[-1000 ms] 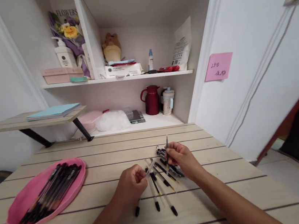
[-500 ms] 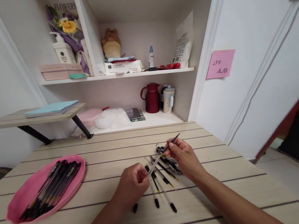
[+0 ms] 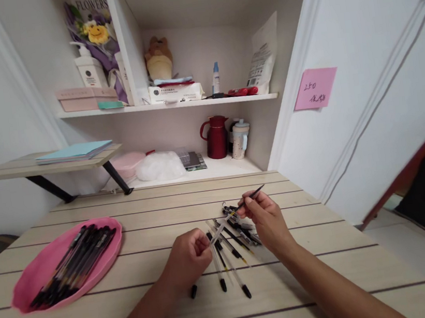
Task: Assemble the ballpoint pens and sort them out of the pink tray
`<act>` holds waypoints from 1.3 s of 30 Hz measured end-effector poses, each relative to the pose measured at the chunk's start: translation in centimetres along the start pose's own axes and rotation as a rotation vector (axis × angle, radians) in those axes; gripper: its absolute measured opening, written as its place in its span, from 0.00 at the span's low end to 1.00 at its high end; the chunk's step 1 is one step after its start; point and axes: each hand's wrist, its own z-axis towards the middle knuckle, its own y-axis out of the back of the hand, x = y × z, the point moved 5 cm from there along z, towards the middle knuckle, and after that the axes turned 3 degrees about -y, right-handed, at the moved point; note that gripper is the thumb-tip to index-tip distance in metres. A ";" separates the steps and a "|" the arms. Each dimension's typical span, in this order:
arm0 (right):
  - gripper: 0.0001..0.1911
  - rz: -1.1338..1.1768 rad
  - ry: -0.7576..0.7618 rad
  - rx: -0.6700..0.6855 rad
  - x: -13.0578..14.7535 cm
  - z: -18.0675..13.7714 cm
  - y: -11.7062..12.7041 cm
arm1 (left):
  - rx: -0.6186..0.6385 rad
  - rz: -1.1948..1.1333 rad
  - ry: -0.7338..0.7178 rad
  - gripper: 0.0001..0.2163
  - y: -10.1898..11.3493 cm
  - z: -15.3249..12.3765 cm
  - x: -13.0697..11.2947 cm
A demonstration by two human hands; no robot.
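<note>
Over the middle of the table, my left hand (image 3: 192, 255) is closed on the lower end of a clear pen barrel (image 3: 221, 226), which slants up to the right. My right hand (image 3: 265, 217) pinches a dark pen refill (image 3: 255, 193) whose pointed tip sticks out beyond the fingers. The refill's lower end lines up with the barrel's upper end; whether it is inside the barrel I cannot tell. Beneath both hands lie several loose pen parts: clear barrels, refills and black caps (image 3: 246, 291). Part of this pile is hidden by my right hand.
A pink tray (image 3: 111, 255) with several black pens (image 3: 77, 263) stands on the left of the table (image 3: 170, 310). Behind the table is a shelf unit with a red jug (image 3: 216, 137) and a light cup (image 3: 240, 141). At the right, a person's leg and shoe (image 3: 424, 220) show.
My right hand has moved slightly up and to the right with the refill, farther from my left hand. My left hand keeps its grip on the barrel, nearly still.
</note>
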 end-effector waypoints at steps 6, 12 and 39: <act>0.08 0.009 -0.030 0.049 -0.1 -0.2 -0.4 | -0.006 0.040 -0.008 0.02 0.1 0.0 -0.2; 0.08 0.045 -0.067 0.042 -0.5 -0.1 -0.3 | -0.017 0.054 -0.012 0.01 0.1 -0.1 -0.4; 0.10 0.081 -0.112 -0.027 -0.5 0.1 0.2 | -0.152 0.200 -0.131 0.02 0.8 -0.3 -1.6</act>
